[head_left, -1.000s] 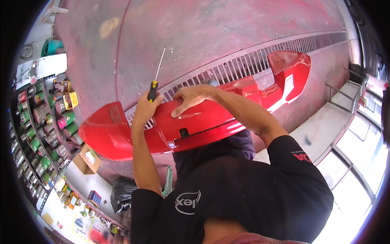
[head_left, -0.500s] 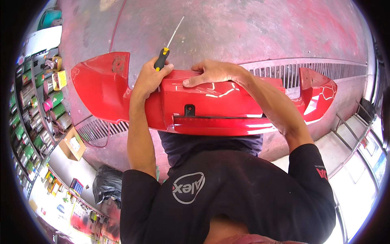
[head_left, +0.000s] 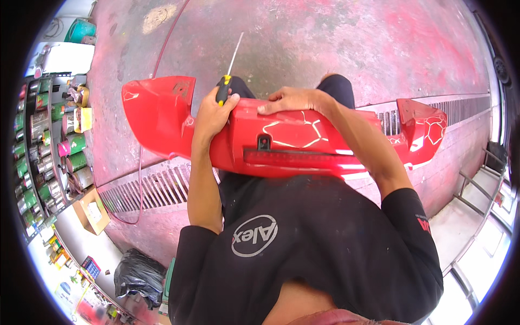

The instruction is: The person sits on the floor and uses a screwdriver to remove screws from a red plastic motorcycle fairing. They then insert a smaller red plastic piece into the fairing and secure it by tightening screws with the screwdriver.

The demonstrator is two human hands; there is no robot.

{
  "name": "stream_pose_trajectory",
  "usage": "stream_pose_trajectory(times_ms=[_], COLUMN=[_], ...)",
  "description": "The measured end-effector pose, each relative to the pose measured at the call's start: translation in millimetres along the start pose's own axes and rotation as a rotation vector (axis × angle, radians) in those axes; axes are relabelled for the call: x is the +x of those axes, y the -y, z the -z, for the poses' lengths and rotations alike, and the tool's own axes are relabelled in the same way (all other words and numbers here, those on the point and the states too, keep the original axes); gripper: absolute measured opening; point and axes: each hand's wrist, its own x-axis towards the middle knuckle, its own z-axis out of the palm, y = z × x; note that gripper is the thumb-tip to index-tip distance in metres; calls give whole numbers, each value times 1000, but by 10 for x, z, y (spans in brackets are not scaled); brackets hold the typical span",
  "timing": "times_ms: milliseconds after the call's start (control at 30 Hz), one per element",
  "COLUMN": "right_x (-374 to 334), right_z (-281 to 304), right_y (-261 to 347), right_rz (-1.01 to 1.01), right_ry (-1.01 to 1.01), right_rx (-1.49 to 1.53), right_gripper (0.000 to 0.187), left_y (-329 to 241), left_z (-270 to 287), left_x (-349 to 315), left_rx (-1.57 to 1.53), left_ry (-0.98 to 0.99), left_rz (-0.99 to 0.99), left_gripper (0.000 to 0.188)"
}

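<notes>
A glossy red car spoiler (head_left: 303,132) lies across the front of my body, with raised ends at left and right and a dark slot along its near edge. My left hand (head_left: 213,116) is closed on a black-and-yellow screwdriver (head_left: 224,90), whose thin metal shaft points away from me. That same hand also rests on the spoiler's far edge, left of its middle. Farther right, my right hand (head_left: 295,100) grips the spoiler's far edge, thumb on the top face and the other fingers mostly hidden behind it.
Beyond the spoiler stretches a red-stained concrete floor (head_left: 303,49), crossed by a metal drain grate (head_left: 157,189). A thin red hose (head_left: 162,46) runs along the left. Shelves of paint cans (head_left: 73,143), a cardboard box (head_left: 91,211) and a black plastic bag (head_left: 138,273) stand at left; a metal frame (head_left: 476,189) at right.
The spoiler sits farther right at its left end in the view, and my knees now show beyond it. Both hands keep their hold, and the screwdriver stays in the left one.
</notes>
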Motion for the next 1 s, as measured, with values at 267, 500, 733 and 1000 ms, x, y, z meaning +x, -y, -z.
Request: stream_pose_trajectory(times_ms=[267, 500, 733, 1000], right_x=[-105, -13, -21, -1228], right_z=[525, 423, -194, -1022], right_y=[-86, -222, -592, -1318], right_rz=[-45, -64, 321, 24], right_ry=[-104, -213, -1109, -1892], right_rx=[-126, -201, -770, -487], right_gripper=[92, 93, 60, 13], left_y=[-113, 271, 586, 680], left_z=[-373, -602, -636, -693], left_x=[585, 773, 751, 719], left_rx=[-63, -20, 34, 18], left_ry=[112, 86, 40, 36], left_rz=[-41, -91, -88, -171], left_gripper=[41, 38, 37, 36])
